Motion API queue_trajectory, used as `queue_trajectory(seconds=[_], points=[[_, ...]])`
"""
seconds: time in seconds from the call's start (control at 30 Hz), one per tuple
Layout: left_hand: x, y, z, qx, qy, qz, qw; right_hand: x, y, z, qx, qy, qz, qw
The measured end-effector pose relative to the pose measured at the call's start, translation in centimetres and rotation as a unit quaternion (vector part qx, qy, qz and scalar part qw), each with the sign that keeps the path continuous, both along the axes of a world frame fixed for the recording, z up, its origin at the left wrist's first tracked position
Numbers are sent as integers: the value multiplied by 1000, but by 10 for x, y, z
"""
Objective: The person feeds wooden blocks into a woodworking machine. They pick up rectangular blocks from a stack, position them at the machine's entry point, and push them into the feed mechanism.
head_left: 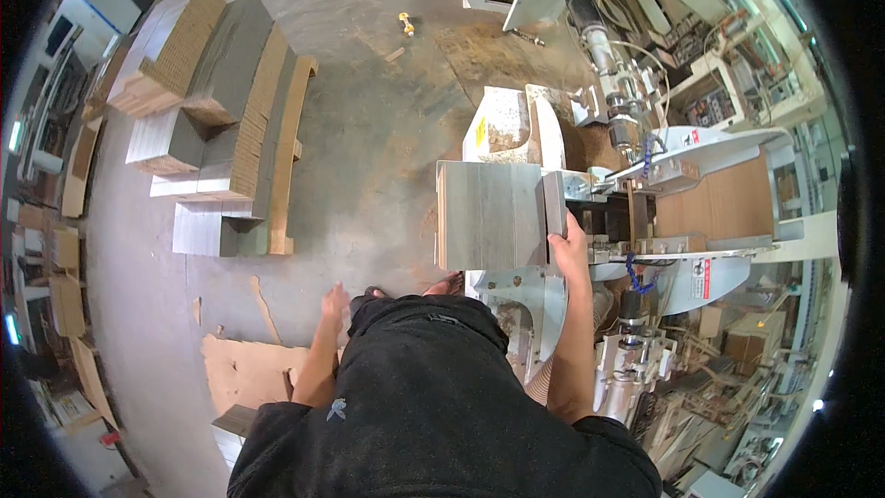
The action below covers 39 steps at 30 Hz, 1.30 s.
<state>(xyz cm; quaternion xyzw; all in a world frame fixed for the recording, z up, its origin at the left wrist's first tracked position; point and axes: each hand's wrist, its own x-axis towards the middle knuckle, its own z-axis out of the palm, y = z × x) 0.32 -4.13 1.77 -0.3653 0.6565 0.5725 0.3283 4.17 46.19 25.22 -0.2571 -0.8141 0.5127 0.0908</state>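
My right hand (572, 247) is closed on the near end of a narrow grey board (553, 198), thumb on its top face. The board lies along the right edge of a stack of grey boards (491, 214), which rests at the machine's infeed side. Brown edges show along the stack's left side. My left hand (336, 302) hangs away from the machine, to the left of my body. Its fingers are blurred, and nothing can be made out in them.
The white machine (728, 263) with motors and guards stands to the right. Grey board stacks (217, 74) sit on a wooden pallet (293, 166) at the left. A cardboard sheet (244, 369) lies near my left arm. A yellow object (406, 24) is on the floor (369, 129) ahead.
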Motion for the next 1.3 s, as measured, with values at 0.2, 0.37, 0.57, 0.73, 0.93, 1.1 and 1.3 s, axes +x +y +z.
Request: queue_trajectory(seconds=[0.2, 0.37, 0.57, 0.73, 0.93, 1.1, 1.3], points=[[-22, -1, 35, 32, 56, -1, 998, -13, -24, 41, 59, 46, -31, 997], [7, -23, -10, -3, 41, -53, 998, -25, -75, 50, -92, 110, -51, 988], [65, -77, -53, 9, -51, -52, 997, -50, -120, 20, -147, 51, -43, 987], [104, -122, -58, -1, 4, 58, 998, -60, -141, 26, 140, -53, -43, 988], [127, -144, -18, -55, -23, -18, 998, -62, -177, 18, 349, -88, 14, 933], [104, -128, -26, -57, -18, 37, 998, -70, -177, 21, 351, -101, -3, 931], [82, -93, -35, 1, 7, -14, 1000, -66, -168, 23, 322, 6, -50, 945]])
